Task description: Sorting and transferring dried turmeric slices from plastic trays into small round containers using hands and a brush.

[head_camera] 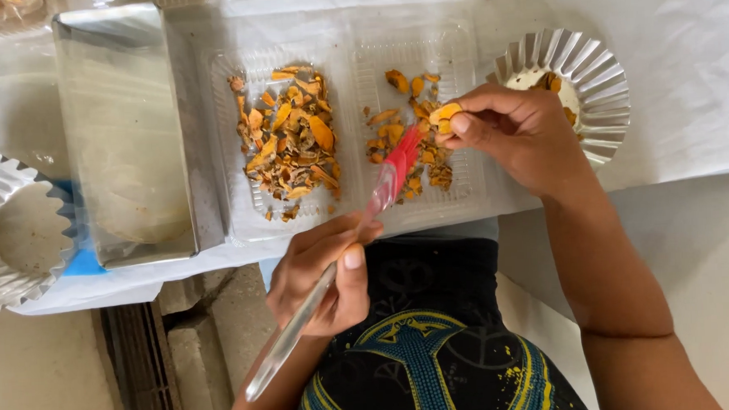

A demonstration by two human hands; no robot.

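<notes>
A person's left hand (322,276) is wrapped around a clear-handled brush (334,268), its red bristles touching an orange slice (444,114) pinched in the fingertips of the right hand (513,133) above the right of two clear trays (471,200) of dried slices on a white-covered surface (679,93). A fluted tin (601,76) holding a few pieces sits just behind the right hand. The small slice could slip from the pinch under a firm stroke, falling back among the unbrushed pieces.

Glossy clear plastic tray (295,220) holds rough, matt orange slices (289,138). Shiny fluted metal mould (592,64) and smooth steel tin (124,133) rest on white paper (687,92).
</notes>
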